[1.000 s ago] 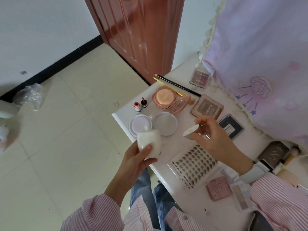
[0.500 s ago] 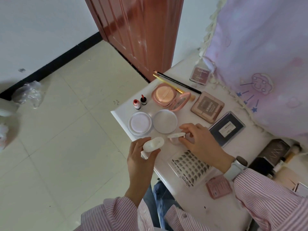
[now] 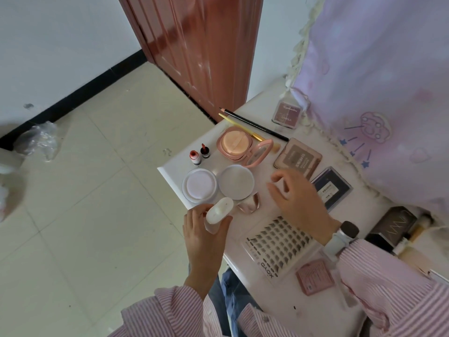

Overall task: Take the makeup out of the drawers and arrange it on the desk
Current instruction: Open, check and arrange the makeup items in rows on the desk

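My left hand (image 3: 206,234) grips a small white bottle (image 3: 218,210) at the near left corner of the white desk (image 3: 301,310). A shiny pink cap (image 3: 249,203) lies on the desk just right of the bottle. Over the desk and right of that cap, my right hand (image 3: 295,199) hovers with loosely curled fingers and holds nothing. Makeup is laid out around it: a round white compact (image 3: 199,186) with its lid (image 3: 237,182), an open pink cushion compact (image 3: 239,145), two tiny bottles (image 3: 199,154), a brown palette (image 3: 297,158), a dark blue palette (image 3: 331,188) and a lash tray (image 3: 277,246).
Two pencils (image 3: 252,122) and a pink blush box (image 3: 288,114) lie at the desk's far end. A dark box (image 3: 393,227) and a brush (image 3: 418,229) sit at the right, a pink packet (image 3: 314,276) near me. A lilac curtain (image 3: 379,81) hangs over the desk's right side; a red-brown door (image 3: 201,45) stands behind.
My right hand put the cap down on the desk and lifted away with nothing in it. My left hand turned the white bottle and lowered it toward the desk corner.
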